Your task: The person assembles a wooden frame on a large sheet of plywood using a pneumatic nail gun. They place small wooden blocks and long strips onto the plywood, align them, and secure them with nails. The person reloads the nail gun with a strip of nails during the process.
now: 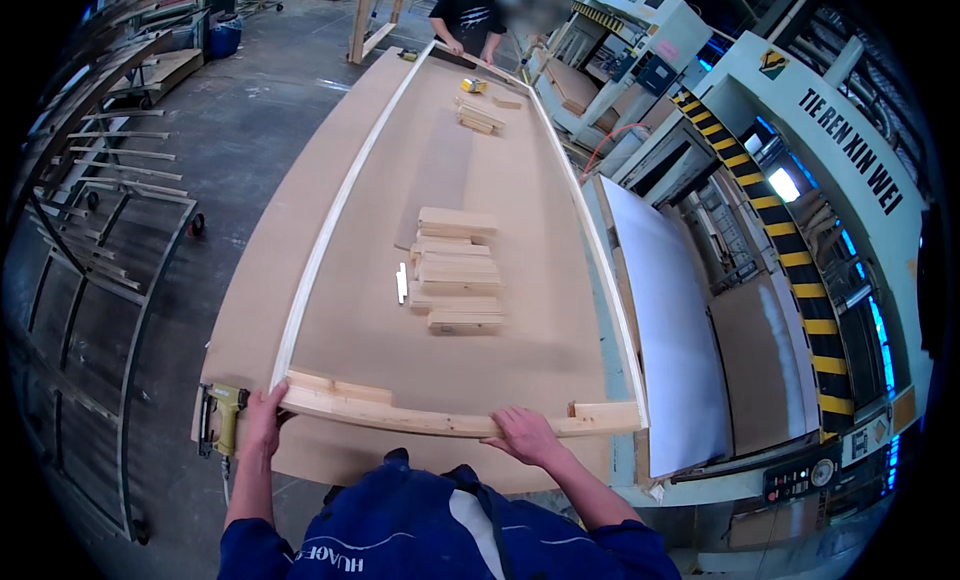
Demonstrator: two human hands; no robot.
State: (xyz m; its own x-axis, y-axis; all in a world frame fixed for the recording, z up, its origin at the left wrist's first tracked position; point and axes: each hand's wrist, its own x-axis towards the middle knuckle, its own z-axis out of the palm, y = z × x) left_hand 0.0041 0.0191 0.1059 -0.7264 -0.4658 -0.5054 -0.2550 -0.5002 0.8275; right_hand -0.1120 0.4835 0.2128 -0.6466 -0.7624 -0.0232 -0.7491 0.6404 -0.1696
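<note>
A long rectangular frame of pale wooden strips lies on a large brown board (255,280). My left hand (264,418) is closed on the near wooden rail (420,420) at its left end, where the left long strip (345,205) meets it. Farther right, my right hand (526,436) wraps over the same rail, its fingers on the top edge. Short wood blocks lie against the rail's inner side near both ends. Just left of my left hand, a yellow-green nail gun (226,420) rests at the board's edge.
Stacked wood blocks (458,270) lie inside the frame, with a smaller pile (478,118) and a yellow tool (473,85) farther off. A co-worker (468,20) stands at the far end, hands at the frame. A press machine (800,230) flanks the right; a metal rack (130,310) stands left.
</note>
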